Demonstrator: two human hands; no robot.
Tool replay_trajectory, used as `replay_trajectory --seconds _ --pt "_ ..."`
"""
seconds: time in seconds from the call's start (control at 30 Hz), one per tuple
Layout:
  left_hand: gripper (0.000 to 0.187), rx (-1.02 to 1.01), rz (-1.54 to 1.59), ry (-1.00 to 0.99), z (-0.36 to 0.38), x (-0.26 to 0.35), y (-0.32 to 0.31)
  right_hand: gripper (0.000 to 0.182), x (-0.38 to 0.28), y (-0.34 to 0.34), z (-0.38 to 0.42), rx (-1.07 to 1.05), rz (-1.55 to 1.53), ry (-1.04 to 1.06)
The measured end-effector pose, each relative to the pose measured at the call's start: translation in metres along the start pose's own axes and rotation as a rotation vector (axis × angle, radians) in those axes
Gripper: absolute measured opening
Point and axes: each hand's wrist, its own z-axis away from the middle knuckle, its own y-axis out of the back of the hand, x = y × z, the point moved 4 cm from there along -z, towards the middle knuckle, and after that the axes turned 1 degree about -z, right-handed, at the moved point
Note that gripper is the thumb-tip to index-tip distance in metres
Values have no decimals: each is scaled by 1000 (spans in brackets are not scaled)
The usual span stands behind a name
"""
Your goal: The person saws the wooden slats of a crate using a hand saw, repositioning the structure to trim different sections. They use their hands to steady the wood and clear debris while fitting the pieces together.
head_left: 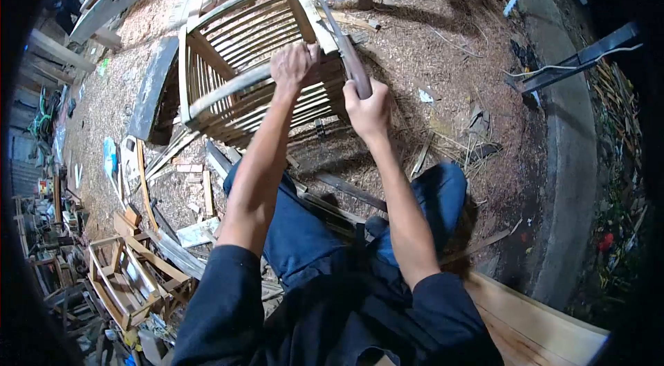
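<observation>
A slatted wooden crate (245, 82) lies tilted in front of my knees, its thin slats set in a squared frame. My left hand (294, 65) is closed in a fist around the crate's near corner, where the frame rails meet. My right hand (368, 106) grips the dark brown handle of a long, narrow-bladed tool (351, 55). The tool points away from me, alongside the crate's right edge, and its thin metal part overlaps the pale end rail (315, 13) in this view. What kind of blade it is, I cannot tell.
Wood shavings (443, 55) cover the ground. A dark wooden block (153, 93) stands left of the crate, with offcuts scattered below. A small wooden frame (124, 276) sits among clutter at lower left. Metal bars (581, 58) jut in from the right; a broad plank (539, 324) lies at lower right.
</observation>
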Motion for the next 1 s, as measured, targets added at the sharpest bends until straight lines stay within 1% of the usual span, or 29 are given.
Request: replay_trajectory --seconds 0.03,0.07,0.13,0.2,0.23,0.27,0.33,0.37,0.4,0.43,0.47,0.53,0.57,0.6,0.63,0.67,0.7,0.73,0.8,0.83,0.87,0.9,0.93,0.97,1.0 --pt "44 100 12 -67 -2 1 1 29 5 11 9 -37 -19 -12" --pt "45 102 3 -82 -6 1 -3 27 10 25 23 -63 -46 -26" --pt "45 8 2 -77 -10 1 -9 17 12 53 65 -13 -291 74" --pt "45 -3 -19 -18 -5 1 -4 18 17 45 56 3 -266 88" --pt "43 111 14 -56 3 -1 -9 20 23 23 21 -55 -218 17" --pt "42 183 41 -96 13 1 -5 21 28 -3 -8 -123 -173 -63" --pt "42 50 32 -57 7 -6 1 26 -14 -21 -33 -71 -12 48" --pt "44 113 -44 -77 5 -7 3 29 0 -17 -10 -97 -56 -5" --pt "45 139 -12 -111 2 -7 -2 25 12 4 27 -12 -82 48" --pt "46 84 -25 -89 -8 -5 -4 20 14 29 58 -101 -159 -136" --pt "46 7 -41 -62 -6 -4 -8 17 9 48 77 9 -198 -3" --pt "47 179 -41 -79 2 -6 -9 18 11 34 60 -3 -175 76" --pt "47 218 -48 -80 6 -8 -10 24 28 5 29 6 31 66" --pt "47 251 -69 -137 11 -8 -4 28 18 -18 -6 -75 -122 -90" --pt "46 257 -42 -143 8 -9 -4 26 -4 -24 -30 -88 -63 -11" --pt "44 254 -15 -153 7 -11 -4 25 -12 -18 -28 -121 -40 -12" --pt "43 163 -87 -117 0 -6 -4 23 -6 -2 1 -89 -40 -28" --pt "43 172 -73 -118 -5 -2 -3 21 2 18 34 -52 -33 -26" --pt "44 35 -79 -58 -2 -5 -10 15 2 46 74 -22 -301 59" --pt "44 46 -84 -58 -10 -7 -9 9 2 45 65 -6 -249 181" --pt "43 78 -69 -68 -6 -8 -7 14 17 29 51 -102 -163 -36" --pt "43 96 -48 -69 6 -8 -9 22 10 5 15 -106 -108 -56" --pt "43 139 -29 -64 8 -9 -9 29 -8 -17 -16 -162 -32 -81" --pt "41 267 11 -103 6 -13 -8 28 -7 -22 -16 -171 -17 -114" --pt "43 320 63 -186 7 -17 -8 27 -7 -22 -14 -175 2 -145"
